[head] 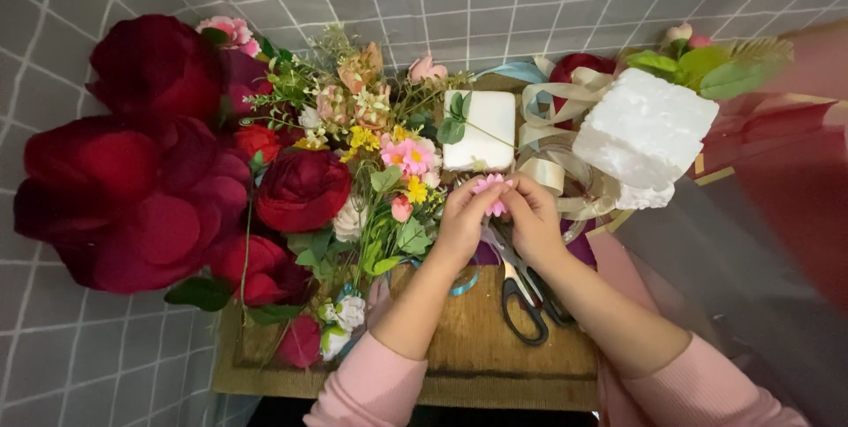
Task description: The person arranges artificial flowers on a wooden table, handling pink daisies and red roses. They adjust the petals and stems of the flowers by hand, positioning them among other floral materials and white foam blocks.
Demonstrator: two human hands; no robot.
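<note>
At far left a heap of large dark red fabric roses (132,162) lies on the worktop (495,352), with a mixed bunch of small artificial flowers (371,153) just beside it. Right of that, the left hand (464,219) and right hand (533,215) meet, fingertips pinched together on a small pink flower head (491,187) held between them above the black-handled scissors (526,290). The bloom looks very light, soft and easily crushed, so it is best taken at its base or stub of stem, not by the petals. Behind sit a small white foam block (481,129), cream ribbon (561,96) and a bigger white foam block (645,136).
</note>
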